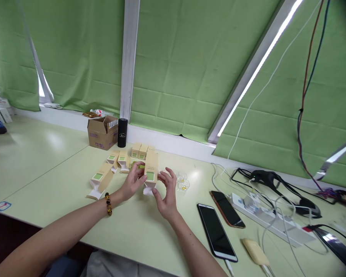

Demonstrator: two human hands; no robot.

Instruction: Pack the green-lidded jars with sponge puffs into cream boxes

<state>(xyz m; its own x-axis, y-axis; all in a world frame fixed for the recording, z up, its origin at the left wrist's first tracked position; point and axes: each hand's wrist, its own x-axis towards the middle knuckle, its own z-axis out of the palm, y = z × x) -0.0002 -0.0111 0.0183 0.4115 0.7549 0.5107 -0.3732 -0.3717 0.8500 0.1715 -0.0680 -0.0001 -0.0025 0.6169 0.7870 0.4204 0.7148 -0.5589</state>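
A tan cardboard box (151, 163) with a green window is between my two hands, its near end flap open and white inside. My left hand (132, 184) grips it from the left, thumb and fingers at its side. On the right, my right hand (167, 196) has its thumb at the flap and its curved fingers along the box's side, the forefinger lifted. Left of my hands a similar box (102, 177) lies with its flap open. Behind it are two more open boxes, one of them this box (123, 159). Small clear plastic containers (183, 184) sit just right of my right hand.
Closed tan boxes (139, 151) stand behind the held box. Farther back are a brown carton (102, 134) and a black tumbler (122, 133). At right lie a white-framed phone (217, 232), another phone (227, 208), a power strip (269, 220), a cream device (255, 251) and tangled cables.
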